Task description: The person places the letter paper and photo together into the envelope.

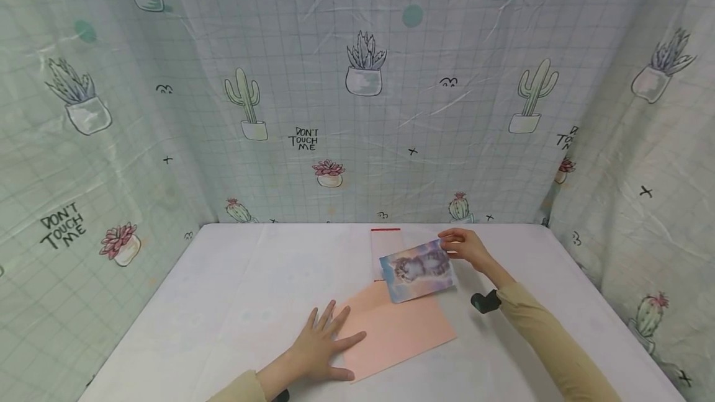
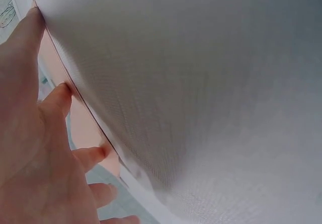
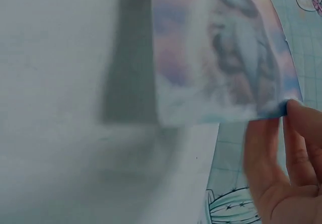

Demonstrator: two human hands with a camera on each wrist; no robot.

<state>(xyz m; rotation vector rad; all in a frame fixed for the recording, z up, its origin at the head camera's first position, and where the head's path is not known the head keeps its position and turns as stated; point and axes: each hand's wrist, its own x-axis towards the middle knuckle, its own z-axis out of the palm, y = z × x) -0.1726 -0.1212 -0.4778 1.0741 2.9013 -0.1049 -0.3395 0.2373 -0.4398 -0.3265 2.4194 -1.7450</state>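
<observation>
A card printed with a kitten is pinched at its far right corner by my right hand. In the right wrist view the thumb and fingers grip the corner of the kitten card, which is lifted and casts a shadow on the table. Below it lies a peach envelope, its pointed flap spread toward the back. My left hand, fingers spread, rests on the envelope's left edge. The left wrist view shows the fingertips of the left hand along the edge of the envelope.
A clear plastic sleeve with a red strip lies at the back of the white table, partly covered by the card. Cactus-print curtains hang behind and on both sides of the table.
</observation>
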